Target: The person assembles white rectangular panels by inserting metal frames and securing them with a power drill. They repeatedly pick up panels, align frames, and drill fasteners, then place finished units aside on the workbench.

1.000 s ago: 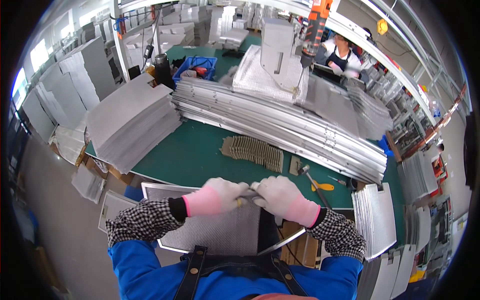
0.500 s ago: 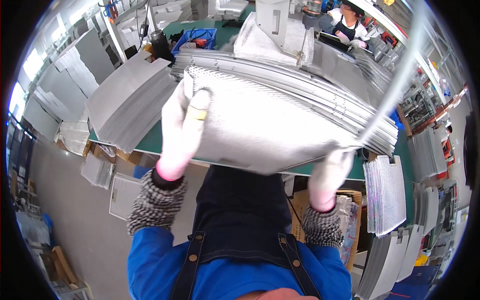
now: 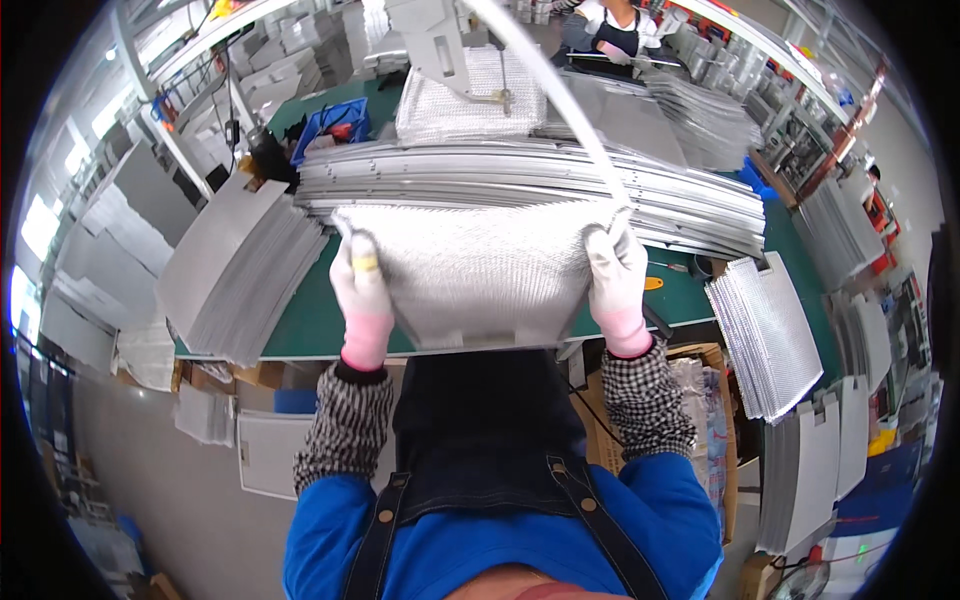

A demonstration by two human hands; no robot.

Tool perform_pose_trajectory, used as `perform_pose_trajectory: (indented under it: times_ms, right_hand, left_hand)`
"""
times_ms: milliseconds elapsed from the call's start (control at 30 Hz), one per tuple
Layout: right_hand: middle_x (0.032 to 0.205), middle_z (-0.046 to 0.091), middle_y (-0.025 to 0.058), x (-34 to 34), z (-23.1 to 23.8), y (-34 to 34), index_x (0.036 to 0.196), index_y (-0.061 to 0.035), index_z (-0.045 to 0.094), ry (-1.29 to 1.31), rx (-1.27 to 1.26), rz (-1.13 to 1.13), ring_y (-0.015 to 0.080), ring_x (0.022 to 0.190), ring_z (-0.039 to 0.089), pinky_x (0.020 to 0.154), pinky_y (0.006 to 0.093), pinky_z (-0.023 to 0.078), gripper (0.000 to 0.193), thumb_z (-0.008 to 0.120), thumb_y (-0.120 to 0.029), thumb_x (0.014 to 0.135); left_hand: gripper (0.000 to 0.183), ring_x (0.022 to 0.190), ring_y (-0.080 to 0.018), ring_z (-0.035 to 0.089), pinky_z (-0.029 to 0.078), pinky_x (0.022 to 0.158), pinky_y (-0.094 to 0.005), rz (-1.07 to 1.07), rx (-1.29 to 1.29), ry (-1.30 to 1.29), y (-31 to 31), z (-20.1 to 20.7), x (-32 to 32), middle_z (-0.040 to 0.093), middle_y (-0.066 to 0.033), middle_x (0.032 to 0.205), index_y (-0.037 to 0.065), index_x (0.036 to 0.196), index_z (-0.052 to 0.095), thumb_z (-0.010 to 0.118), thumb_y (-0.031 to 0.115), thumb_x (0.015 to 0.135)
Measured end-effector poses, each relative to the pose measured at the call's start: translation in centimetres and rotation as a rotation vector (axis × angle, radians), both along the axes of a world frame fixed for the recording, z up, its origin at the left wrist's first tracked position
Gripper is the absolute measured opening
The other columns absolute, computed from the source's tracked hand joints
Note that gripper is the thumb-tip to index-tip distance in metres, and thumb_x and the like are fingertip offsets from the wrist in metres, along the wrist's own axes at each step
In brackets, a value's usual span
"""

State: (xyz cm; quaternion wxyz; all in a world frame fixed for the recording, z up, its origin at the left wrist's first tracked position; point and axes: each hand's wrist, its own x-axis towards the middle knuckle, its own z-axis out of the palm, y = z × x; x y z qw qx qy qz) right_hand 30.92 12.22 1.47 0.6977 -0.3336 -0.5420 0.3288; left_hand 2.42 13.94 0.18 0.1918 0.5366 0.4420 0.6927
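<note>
A silver, finely textured metal mesh panel [image 3: 490, 270] is held up in front of me by both hands, over the front edge of the bench. My left hand [image 3: 361, 280], in a white glove with a pink cuff, grips its left edge with the thumb on the near face. Its right edge is pinched by my gloved right hand [image 3: 617, 280]. A long pale strip [image 3: 560, 95] runs from beside my right fingers up past the top of the view; its lower end is partly hidden there. Behind the panel lies a stack of long silver metal profiles [image 3: 690, 205].
Stacked grey panels [image 3: 225, 275] stand at the left of the green bench [image 3: 300, 320], mesh panels [image 3: 765, 335] at the right. A grey machine arm [image 3: 435, 50] overhangs more mesh at the back. A blue bin [image 3: 335, 125] sits back left; a co-worker [image 3: 610, 35] is beyond.
The panel has swung level and more square in front of me, with my right hand raised. The pale strip now leans left instead of right. My view has shifted to the right.
</note>
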Motion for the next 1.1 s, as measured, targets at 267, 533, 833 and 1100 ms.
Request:
perform_pose_trajectory:
  times_ms: [267, 533, 833, 1100]
  right_hand:
    - [0.103, 0.058, -0.0016, 1.8, 2.5, -1.4, 0.133, 0.0044, 0.052, -0.063, -0.191, 0.310, 0.0065, 0.093, 0.050, 0.088, 0.0235, 0.042, 0.040, 0.057, -0.013, 0.097]
    - [0.089, 0.057, -0.0017, 1.0, -0.5, -0.7, 0.121, 0.0022, 0.061, -0.209, -0.464, 0.239, 0.0051, 0.082, 0.050, 0.076, 0.0205, 0.042, 0.035, 0.064, -0.023, 0.098]
    - [0.077, 0.051, -0.0067, -3.9, -0.2, 2.2, 0.100, -0.0007, 0.065, -0.310, -0.486, 0.366, 0.0020, 0.068, 0.043, 0.060, 0.0199, 0.036, 0.019, 0.066, -0.020, 0.099]
    - [0.084, 0.061, -0.0005, -3.4, 1.3, 2.7, 0.110, 0.0016, 0.067, -0.590, -0.484, 0.486, 0.0055, 0.074, 0.052, 0.065, 0.0222, 0.045, 0.026, 0.070, -0.019, 0.095]
  left_hand:
    - [0.052, 0.080, -0.0094, 0.046, 0.042, 0.073, -0.0264, 0.000, -0.038, -0.102, -8.0, 0.8, 1.5, 0.055, -0.0018, 0.086, -0.006, 0.112, 0.058, 0.047, 0.045, 0.108]
    - [0.038, 0.092, -0.0097, 0.046, 0.041, 0.083, -0.0254, -0.212, -0.590, -0.362, -7.8, -4.6, 0.2, 0.052, -0.0015, 0.097, -0.003, 0.120, 0.059, 0.055, 0.033, 0.107]
    - [0.043, 0.119, -0.0280, 0.061, 0.044, 0.103, -0.0451, -0.078, 0.248, 1.495, 1.9, 8.6, 4.5, 0.066, -0.0106, 0.119, 0.010, 0.116, 0.062, 0.077, 0.033, 0.082]
    - [0.025, 0.085, -0.0349, 0.071, 0.055, 0.074, -0.0426, -0.626, -0.362, 0.911, 1.3, 4.4, 1.9, 0.070, -0.0191, 0.090, 0.002, 0.104, 0.063, 0.072, 0.020, 0.090]
